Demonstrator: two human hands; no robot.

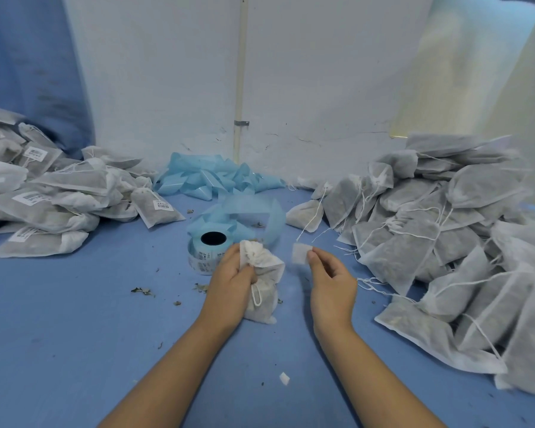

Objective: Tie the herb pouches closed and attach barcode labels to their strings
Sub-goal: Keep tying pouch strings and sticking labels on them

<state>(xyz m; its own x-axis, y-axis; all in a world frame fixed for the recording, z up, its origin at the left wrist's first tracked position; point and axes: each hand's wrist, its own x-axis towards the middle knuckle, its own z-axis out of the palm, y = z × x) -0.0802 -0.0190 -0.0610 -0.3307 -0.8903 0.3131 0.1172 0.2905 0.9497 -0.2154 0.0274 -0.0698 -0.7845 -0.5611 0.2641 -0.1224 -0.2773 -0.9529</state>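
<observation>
Gripping a pouch [261, 282] by its gathered neck, left hand [230, 282] sits at 9 o'clock of right hand [329, 281], which pinches a label [300, 254].

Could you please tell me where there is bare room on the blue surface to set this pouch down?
The blue surface is bare left of the left hand, below the labelled pile, apart from leaf crumbs. A narrower strip lies between the forearms. Crowded: the unlabelled pile to the right, and the label roll with backing strips ahead.

Label [300, 254] print blurred; pouch [261, 285] partly hidden behind left hand [230, 282].
</observation>
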